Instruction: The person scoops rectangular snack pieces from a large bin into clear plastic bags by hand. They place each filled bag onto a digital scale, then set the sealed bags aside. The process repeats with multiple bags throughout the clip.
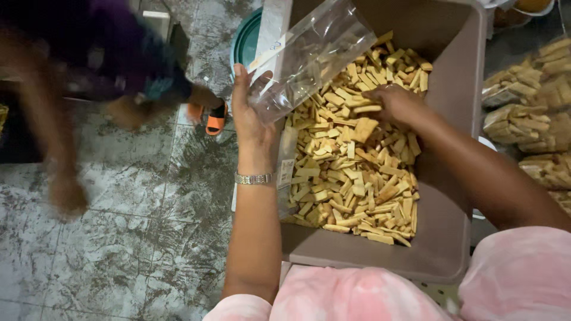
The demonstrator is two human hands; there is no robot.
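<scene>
Head view looks down at a clear plastic bag [309, 56]. It is empty and is held up over the left edge of a big brown tub [458, 148]. The left hand [253, 116] grips the bag by its lower end, thumb on one side and fingers on the other. A silver watch [254, 178] sits on that wrist.

Inside the tub lies a heap of little yellow cracker sticks [351, 166]. They fill the middle and the far end of the tub. The right hand [397, 104] is down in the heap near the far end, palm down, with its fingers curled around some sticks.

Pink cloth [357, 294] on the person's lap is just below the tub. To the right of the tub lie filled bags [529, 113] of the same sticks, stacked close together. A green round lid [247, 38] peeks out behind the clear bag.

On the left, on the grey tiled floor [119, 238], another person bends down, all blurry, with an orange sandal [215, 122] showing.
</scene>
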